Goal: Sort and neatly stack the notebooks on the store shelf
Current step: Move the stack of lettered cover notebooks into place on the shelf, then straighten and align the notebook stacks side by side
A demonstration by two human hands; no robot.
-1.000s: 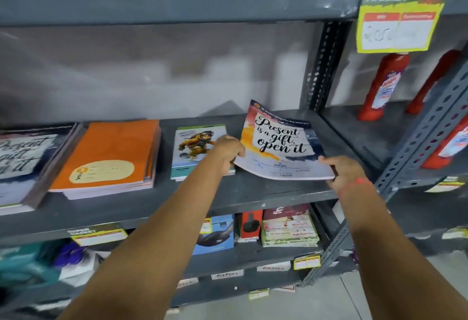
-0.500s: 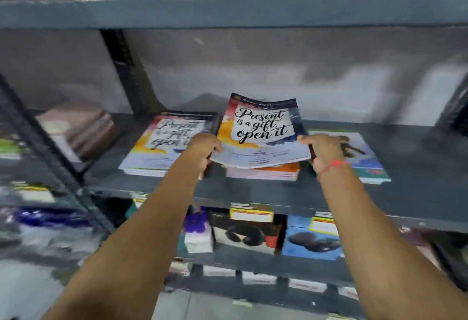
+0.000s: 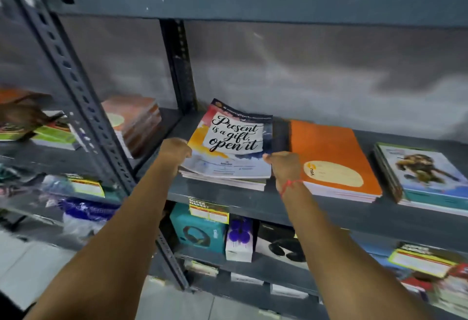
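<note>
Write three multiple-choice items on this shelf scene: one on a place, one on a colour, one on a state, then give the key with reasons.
1. Where does the plain orange-covered notebook stack lie relative to the notebook printed "Present is a gift, open it"?
A. To its right on the same grey metal shelf
B. On the shelf below
C. To its left

2. What colour is the thread around the right wrist?
A. Blue
B. Red
C. White

3. How is the "Present is a gift" notebook held?
A. By the left hand alone
B. Lying untouched
C. By both hands at its near corners, over a stack of similar notebooks

Key: 1 A, the orange stack sits just right of it on that shelf. 2 B, the thread shows red. 3 C, the left hand and the right hand each grip a near corner.
</note>
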